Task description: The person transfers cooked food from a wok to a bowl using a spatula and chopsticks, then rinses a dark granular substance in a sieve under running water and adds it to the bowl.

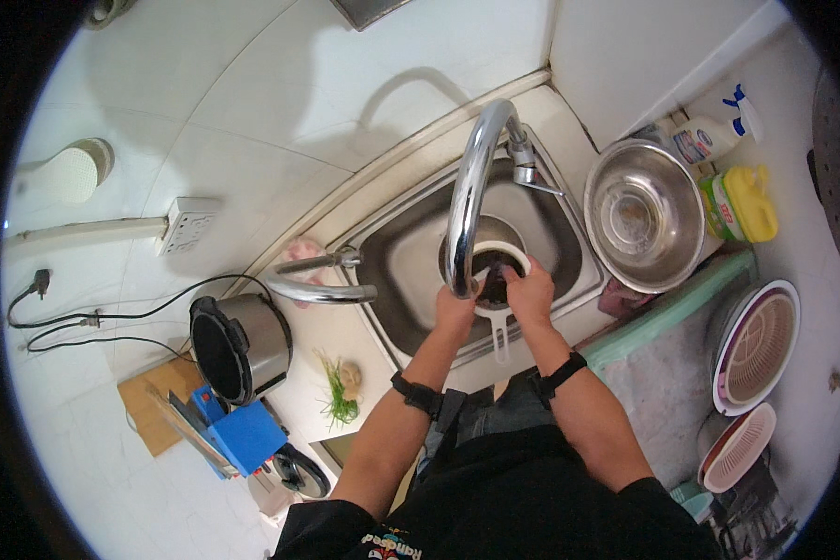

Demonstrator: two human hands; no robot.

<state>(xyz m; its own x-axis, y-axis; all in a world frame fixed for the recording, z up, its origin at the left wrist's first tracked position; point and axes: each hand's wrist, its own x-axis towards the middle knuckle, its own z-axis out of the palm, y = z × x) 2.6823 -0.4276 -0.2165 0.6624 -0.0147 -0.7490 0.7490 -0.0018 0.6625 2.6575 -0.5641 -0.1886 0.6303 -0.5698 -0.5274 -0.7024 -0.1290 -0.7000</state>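
Over the steel sink, both hands are at a white round colander with a slotted handle that points toward me. Dark food lies inside it. My right hand grips the colander's right rim, its thumb reaching inward. At the left side is my left hand, partly hidden under the large chrome faucet; its fingers reach in at the dark food, and what they hold cannot be made out. Behind the colander a round metal bowl sits in the sink.
Right of the sink stand a steel basin, a spray bottle and a yellow jug. A second, smaller faucet arches at the left. Green onions and ginger lie on the left counter beside an electric pressure cooker.
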